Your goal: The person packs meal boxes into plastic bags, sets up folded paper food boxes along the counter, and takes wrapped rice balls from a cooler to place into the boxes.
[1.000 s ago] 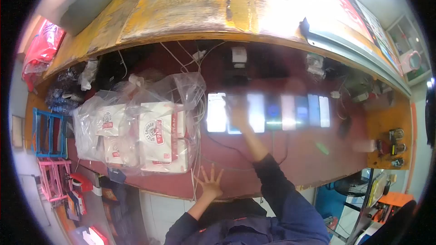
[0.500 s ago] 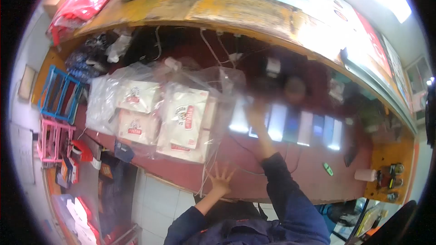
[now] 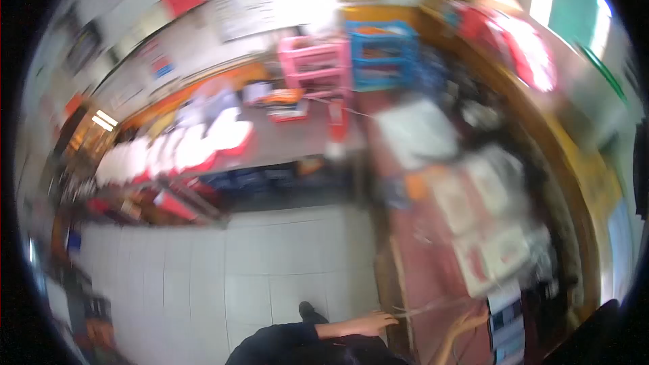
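Observation:
My left hand [image 3: 374,323] is at the table's front edge, fingers loosely stretched and apparently holding nothing. A pale cord [image 3: 433,307] runs across the red tabletop [image 3: 433,338] from near its fingertips. Further right, my right hand [image 3: 468,320] is over the tabletop with its fingers extended, beside a row of flat phones [image 3: 507,324]. Blur hides whether it touches them. Beyond both hands lie white printed packages [image 3: 497,253] in clear plastic, smeared by motion.
A blue rack [image 3: 382,54] and a pink rack [image 3: 314,64] stand at the far corner. Another table [image 3: 297,142] on the left carries white-and-red items [image 3: 203,145]. Tiled floor [image 3: 270,250] lies between the tables. A wooden shelf [image 3: 541,115] runs along the right.
The view has swung left, bringing the side table and floor into sight. My left hand's spread fingers have drawn closer together. The phones and packages now appear at the right.

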